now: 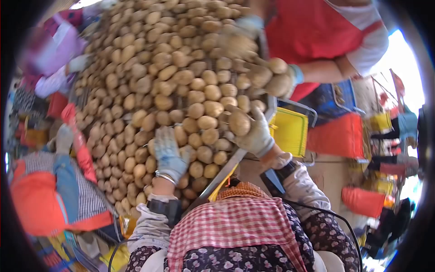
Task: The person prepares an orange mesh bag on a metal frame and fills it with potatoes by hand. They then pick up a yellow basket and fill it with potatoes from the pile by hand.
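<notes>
A wide heap of brown potatoes (136,72) covers the metal sorting table in front of me. My left hand (168,153), in a pale glove with blue-grey stains, lies palm down on the heap with its fingers stretched out. Nothing shows in its grasp, though what is under the palm is hidden. My right hand (259,135), gloved too, is at the table's right edge. Its thumb and fingers close around a round potato (239,123). Other potatoes touch both hands.
A yellow basket (290,131) hangs beside the metal rim (226,170) on the right, near a blue crate (334,97) and a red container (337,136). Opposite, a co-worker in a red apron (308,41) handles potatoes. Other people (52,50) work along the left side.
</notes>
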Motion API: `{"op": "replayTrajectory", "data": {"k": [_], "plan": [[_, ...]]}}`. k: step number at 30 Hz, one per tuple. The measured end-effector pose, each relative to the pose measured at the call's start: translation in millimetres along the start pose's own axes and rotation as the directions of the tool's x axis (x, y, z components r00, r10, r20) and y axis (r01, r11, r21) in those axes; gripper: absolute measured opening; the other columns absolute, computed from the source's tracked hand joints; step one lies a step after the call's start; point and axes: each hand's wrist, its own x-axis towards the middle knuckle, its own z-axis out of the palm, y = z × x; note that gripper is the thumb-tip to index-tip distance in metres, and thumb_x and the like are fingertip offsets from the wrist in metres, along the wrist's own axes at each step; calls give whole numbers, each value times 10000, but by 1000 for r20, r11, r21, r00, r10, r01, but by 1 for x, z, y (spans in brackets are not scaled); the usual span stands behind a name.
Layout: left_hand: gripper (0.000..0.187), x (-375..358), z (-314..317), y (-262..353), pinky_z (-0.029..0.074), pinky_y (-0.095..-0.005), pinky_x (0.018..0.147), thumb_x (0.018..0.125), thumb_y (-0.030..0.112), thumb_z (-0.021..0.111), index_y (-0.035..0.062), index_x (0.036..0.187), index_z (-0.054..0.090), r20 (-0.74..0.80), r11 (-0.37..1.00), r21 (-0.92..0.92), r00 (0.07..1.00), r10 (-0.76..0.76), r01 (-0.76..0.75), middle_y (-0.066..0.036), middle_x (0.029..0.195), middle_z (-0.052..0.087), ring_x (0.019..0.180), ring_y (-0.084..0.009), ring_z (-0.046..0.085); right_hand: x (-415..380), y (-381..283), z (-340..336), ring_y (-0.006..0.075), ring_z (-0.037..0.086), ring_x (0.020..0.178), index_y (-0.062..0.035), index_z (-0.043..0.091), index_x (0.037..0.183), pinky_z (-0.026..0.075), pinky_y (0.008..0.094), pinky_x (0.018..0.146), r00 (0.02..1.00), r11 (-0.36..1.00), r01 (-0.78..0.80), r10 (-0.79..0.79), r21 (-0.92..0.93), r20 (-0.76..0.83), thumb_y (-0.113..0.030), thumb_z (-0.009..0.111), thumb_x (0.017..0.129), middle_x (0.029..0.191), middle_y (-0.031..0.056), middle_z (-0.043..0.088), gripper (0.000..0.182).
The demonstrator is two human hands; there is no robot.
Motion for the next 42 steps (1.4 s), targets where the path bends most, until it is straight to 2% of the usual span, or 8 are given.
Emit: {"op": "replayTrajectory", "data": {"k": [7,9,11,13,15,20,27,42], "plan": [[885,-51,-8,7,118,-515,1115,786,487,586,27,1450,225,107,984,-176,994,6,13,-187,1511,191,1380,-415,156,11,5,-28,270,614,927,-66,537,1129,536,364,772,997,990,41,-31,-133,73,-313,533,896,1047,99,622,340],[874,-44,-4,11,142,-524,1109,778,479,594,36,1445,244,49,987,-153,998,-39,46,-179,1500,218,1367,-417,180,-1,12,-44,259,586,1044,-74,502,1193,524,361,846,827,-121,427,-347,-896,442,-236,473,931,1140,121,596,310],[861,-46,0,13,163,-530,1101,778,481,591,37,1439,264,-18,979,-199,999,-46,41,-172,1495,233,1360,-420,191,-9,2,-48,248,563,1091,-77,471,1243,510,383,872,969,909,234,-192,-344,154,-268,490,926,1187,122,575,371],[845,-51,3,13,177,-516,1102,796,454,578,21,1442,246,-33,978,-205,998,-56,48,-183,1498,225,1361,-423,202,-32,-15,-42,211,541,1116,-72,437,1264,467,355,945,995,949,84,-95,-304,-23,-156,577,873,1250,95,540,423],[821,-63,2,16,165,-525,1106,811,432,576,23,1441,245,-50,973,-226,997,-60,48,-193,1483,246,1362,-412,209,-52,-27,-97,228,559,1084,-97,505,1214,508,360,872,852,147,412,-412,-899,323,-254,515,913,1261,107,535,339],[680,-60,-17,-4,197,-535,1100,828,374,589,44,1381,369,-189,943,-329,982,-28,-36,-218,1406,361,1329,-395,304,-106,-92,-161,266,577,1057,-74,459,1255,546,368,806,933,961,188,-239,-203,-269,-375,485,908,1231,142,539,460],[740,35,9,-43,151,-580,1094,851,508,531,30,1388,358,-256,966,-87,931,-259,245,-242,1465,261,1356,-420,229,-136,-118,-198,345,558,1065,-31,462,1226,483,431,906,625,910,380,-387,-168,-678,-468,457,906,1181,164,555,542],[579,160,-18,-9,426,-438,872,793,459,621,65,1193,478,79,884,-159,898,-433,440,-159,1080,618,959,-310,600,-62,-17,-51,132,624,737,4,588,1111,499,248,650,849,66,250,-495,-966,186,-296,470,974,880,82,667,351]]}}
